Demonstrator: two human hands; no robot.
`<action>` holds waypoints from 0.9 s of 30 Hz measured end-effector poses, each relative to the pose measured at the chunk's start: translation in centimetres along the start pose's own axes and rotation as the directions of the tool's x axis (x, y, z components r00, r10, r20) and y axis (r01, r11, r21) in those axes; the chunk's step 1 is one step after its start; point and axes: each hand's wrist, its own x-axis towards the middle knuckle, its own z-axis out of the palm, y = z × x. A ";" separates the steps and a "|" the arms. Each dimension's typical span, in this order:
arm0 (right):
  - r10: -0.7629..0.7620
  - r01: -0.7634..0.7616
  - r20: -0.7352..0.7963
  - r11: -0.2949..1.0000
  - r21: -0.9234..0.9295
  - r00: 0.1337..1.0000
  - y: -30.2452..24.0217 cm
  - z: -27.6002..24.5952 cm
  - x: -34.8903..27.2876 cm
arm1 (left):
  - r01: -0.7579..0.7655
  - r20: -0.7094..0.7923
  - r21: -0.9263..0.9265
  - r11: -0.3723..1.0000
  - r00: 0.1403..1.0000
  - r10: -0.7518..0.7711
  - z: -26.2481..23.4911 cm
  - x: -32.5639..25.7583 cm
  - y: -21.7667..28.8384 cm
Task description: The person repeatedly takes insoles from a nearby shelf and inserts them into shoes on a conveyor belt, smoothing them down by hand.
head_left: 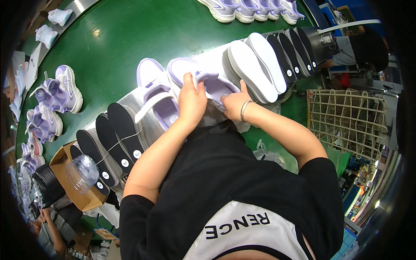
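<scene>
A white and lilac sneaker [183,67] lies in front of me, toe pointing away, its lilac lining showing through the opening. My left hand [193,100] grips it by the tongue and strap, fingers bent. My right hand [236,103] holds the collar near the heel, thumb raised and fingertips reaching into the opening; whether they pinch something inside is hidden. Just left of it, the matching sneaker [149,73] rests with its white strap [149,105] folded out to the side. To the right of my right hand lie stacked white insoles [255,71].
Black insoles [128,125] stand in rows at the left, and more black insoles [291,54] at the far right. Finished-looking sneakers line the green table [117,39] at left and back. A cardboard box [89,197] holds a clear plastic container [82,173]. A wire rack [346,119] stands right; people work nearby.
</scene>
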 end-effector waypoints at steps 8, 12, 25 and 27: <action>-0.151 0.147 -0.048 0.986 -0.077 0.987 1.3 0.8 1.0 | -0.011 -0.053 0.064 0.998 0.998 0.014 0.9 0.6 -0.1; -0.123 0.120 -0.064 0.992 -0.045 0.990 1.3 0.7 1.2 | 0.007 -0.046 -0.033 0.999 0.999 -0.008 0.6 1.1 -0.4; -0.231 0.288 -0.247 0.930 0.228 0.941 -5.3 2.3 1.8 | 0.026 0.091 0.525 0.851 0.992 -0.086 -6.4 -4.1 1.4; -0.312 0.349 -0.187 0.911 0.221 0.932 -5.7 1.2 1.2 | 0.076 0.110 0.602 0.795 0.978 -0.177 -5.7 -1.8 1.5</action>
